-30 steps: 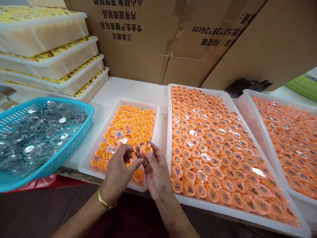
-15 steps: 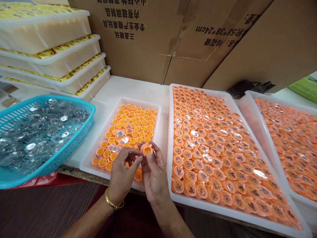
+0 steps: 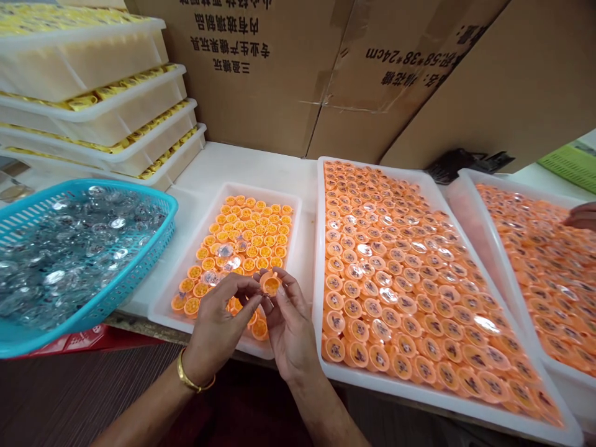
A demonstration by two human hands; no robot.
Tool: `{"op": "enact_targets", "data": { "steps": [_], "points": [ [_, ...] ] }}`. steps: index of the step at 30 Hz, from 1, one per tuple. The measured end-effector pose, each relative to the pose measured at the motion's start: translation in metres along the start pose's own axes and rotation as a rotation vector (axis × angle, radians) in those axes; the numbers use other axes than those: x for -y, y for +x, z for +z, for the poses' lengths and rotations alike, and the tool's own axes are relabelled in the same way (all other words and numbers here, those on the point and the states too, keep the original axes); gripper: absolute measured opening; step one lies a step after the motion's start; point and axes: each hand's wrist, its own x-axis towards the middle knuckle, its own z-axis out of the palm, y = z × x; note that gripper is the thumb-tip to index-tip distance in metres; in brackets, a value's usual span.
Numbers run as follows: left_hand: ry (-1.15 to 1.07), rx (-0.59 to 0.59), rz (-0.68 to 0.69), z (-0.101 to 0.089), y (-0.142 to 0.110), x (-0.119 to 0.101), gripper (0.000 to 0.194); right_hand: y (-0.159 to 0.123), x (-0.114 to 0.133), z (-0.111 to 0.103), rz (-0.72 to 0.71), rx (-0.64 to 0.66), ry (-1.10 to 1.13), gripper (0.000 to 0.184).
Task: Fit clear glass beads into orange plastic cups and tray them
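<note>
A small orange cup with a pale rim (image 3: 270, 284) is held between the fingers and thumb of my right hand (image 3: 295, 329). Its open face is turned toward me. My left hand (image 3: 218, 316), with a gold bracelet at the wrist, is closed in a pinch against the cup's left side; what lies between those fingertips is too small to make out. Both hands hover over the near end of a shallow white tray (image 3: 261, 188). Rows of orange cups with yellow pieces inside (image 3: 251, 239) fill that tray. Several clear shiny discs (image 3: 231, 263) lie on top of them.
At left is a blue basket (image 3: 135, 282) of clear discs. Stacked white trays (image 3: 97, 112) of yellow items stand behind it. A large tray (image 3: 320, 248) of covered orange cups is at right, another (image 3: 500, 248) beyond. Cardboard boxes (image 3: 279, 112) line the back. Another person's hand (image 3: 582, 216) shows.
My hands stay together at the cup, which has tilted slightly and shifted a little left and down. Another person's hand has come into view at the right edge.
</note>
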Motion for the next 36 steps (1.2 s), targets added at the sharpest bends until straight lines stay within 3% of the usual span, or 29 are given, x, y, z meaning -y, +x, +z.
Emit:
{"op": "enact_targets", "data": {
  "steps": [8, 18, 24, 36],
  "points": [
    [0.152, 0.056, 0.096, -0.008, 0.009, -0.004, 0.007, -0.001, 0.0, 0.002, -0.012, 0.03, -0.024, 0.026],
    [0.053, 0.163, -0.117, -0.007, 0.028, -0.004, 0.014, 0.0, -0.006, -0.002, -0.07, 0.022, -0.168, 0.025],
    [0.054, 0.226, -0.158, -0.009, 0.033, -0.008, 0.013, 0.004, -0.005, -0.002, -0.103, 0.013, -0.235, 0.023],
    [-0.088, 0.234, -0.199, -0.005, 0.033, 0.0, 0.009, 0.011, -0.009, -0.008, -0.206, -0.061, -0.339, 0.021]
  ]
}}
